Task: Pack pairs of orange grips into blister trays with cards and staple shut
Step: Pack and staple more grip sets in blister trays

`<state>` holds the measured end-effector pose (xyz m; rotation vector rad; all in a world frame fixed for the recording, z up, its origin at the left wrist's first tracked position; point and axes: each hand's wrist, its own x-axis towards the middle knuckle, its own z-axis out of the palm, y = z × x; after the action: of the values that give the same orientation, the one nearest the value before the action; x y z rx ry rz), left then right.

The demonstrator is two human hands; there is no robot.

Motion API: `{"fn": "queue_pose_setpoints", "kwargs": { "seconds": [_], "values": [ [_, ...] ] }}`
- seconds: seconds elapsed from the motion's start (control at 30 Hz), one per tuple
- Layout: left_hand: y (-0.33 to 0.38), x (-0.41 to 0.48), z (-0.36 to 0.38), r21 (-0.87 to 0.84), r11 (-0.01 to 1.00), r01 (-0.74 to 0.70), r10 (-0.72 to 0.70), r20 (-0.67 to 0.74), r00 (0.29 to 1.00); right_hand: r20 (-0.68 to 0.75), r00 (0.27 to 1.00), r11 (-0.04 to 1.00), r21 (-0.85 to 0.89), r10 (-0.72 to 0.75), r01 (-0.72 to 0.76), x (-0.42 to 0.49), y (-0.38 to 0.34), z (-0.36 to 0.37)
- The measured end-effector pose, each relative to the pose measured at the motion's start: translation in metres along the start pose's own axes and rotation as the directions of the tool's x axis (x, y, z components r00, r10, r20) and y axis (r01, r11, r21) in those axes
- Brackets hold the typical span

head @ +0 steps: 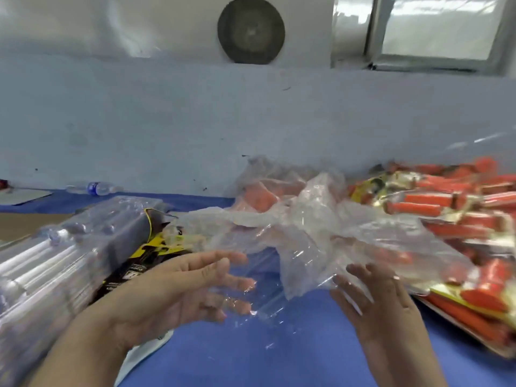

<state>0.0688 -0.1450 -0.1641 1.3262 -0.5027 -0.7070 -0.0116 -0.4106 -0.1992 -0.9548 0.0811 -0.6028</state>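
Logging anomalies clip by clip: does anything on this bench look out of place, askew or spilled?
A water bottle lies on its side at the back left. The finished packs on the right are heaped askew rather than stacked, and a crumpled clear bag sprawls across the middle. No damage shows.

One head-worn wide-angle camera looks forward and down, close over the blue table [251,358] toward the wall [167,121], apparently motion-blurred.
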Motion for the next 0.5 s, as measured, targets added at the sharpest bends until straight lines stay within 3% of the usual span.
{"fn": "queue_pose_setpoints", "kwargs": {
  "seconds": [0.13,0.23,0.3,0.4,0.47,0.5],
  "values": [
    [-0.012,0.018,0.003,-0.108,0.992,0.06,-0.077,-0.165,0.983,-0.138,0.99,0.998,-0.056,-0.023,0.016,-0.017,0.002,-0.025],
    [-0.016,0.023,0.001,-0.264,0.958,-0.111,0.008,-0.362,0.932,-0.286,0.957,0.998,-0.049,-0.053,0.041,-0.034,0.014,-0.036],
    [-0.018,0.025,0.003,-0.292,0.939,-0.181,0.05,-0.408,0.912,-0.379,0.922,0.995,-0.085,-0.073,0.044,-0.043,0.026,-0.04],
    [-0.026,0.03,0.014,-0.154,0.977,-0.147,0.068,-0.426,0.902,-0.548,0.836,1.0,-0.012,0.015,-0.026,-0.059,0.042,-0.042],
    [-0.039,0.034,0.023,0.098,0.991,-0.091,0.129,-0.519,0.845,-0.566,0.817,0.994,0.068,0.109,-0.085,-0.062,0.05,-0.031],
    [-0.046,0.036,0.026,0.198,0.979,-0.057,0.16,-0.559,0.814,-0.521,0.849,0.995,0.081,0.09,-0.055,-0.067,0.052,-0.023]
  ]
}}
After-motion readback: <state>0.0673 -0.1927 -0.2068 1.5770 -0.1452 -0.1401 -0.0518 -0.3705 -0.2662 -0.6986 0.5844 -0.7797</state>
